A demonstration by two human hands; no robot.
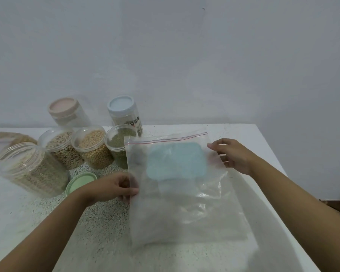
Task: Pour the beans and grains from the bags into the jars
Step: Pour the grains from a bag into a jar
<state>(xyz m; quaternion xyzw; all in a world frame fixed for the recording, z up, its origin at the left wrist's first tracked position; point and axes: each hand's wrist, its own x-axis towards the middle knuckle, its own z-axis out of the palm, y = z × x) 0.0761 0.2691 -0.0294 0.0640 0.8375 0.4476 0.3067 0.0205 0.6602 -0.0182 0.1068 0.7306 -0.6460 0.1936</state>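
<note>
While the zip bag point(184, 203) hangs slack between both hands: it is held low over the table point(98, 242), zip edge uppermost, just right of the jars. It looks empty or nearly so, though motion blur hides any residue.
Step in hand: probably checking or putting aside a spent bag before the next pour.
Doing it well: keep the zip edge up so stray grains stay inside. Move the bag to the bare right side, away from the uncapped jars, and lay it flat without sweeping their rims.
Left hand point(114, 186): clenched on the bag's left edge, thumb and curled fingers pinching the plastic.
Right hand point(231, 157): at the upper right edge. The thumb is out along the top and the fingers are bent behind the film, so it seems to pinch that edge, though blur softens the contact.
Open jars: grain jar point(32, 169), speckled-bean jar point(61, 148), soybean jar point(93, 147) and green-bean jar point(116, 146), all filled and standing close together.
Loose lids: green lid point(81, 181) beside the left wrist; blue lid point(177, 161) seen through the bag.
</note>
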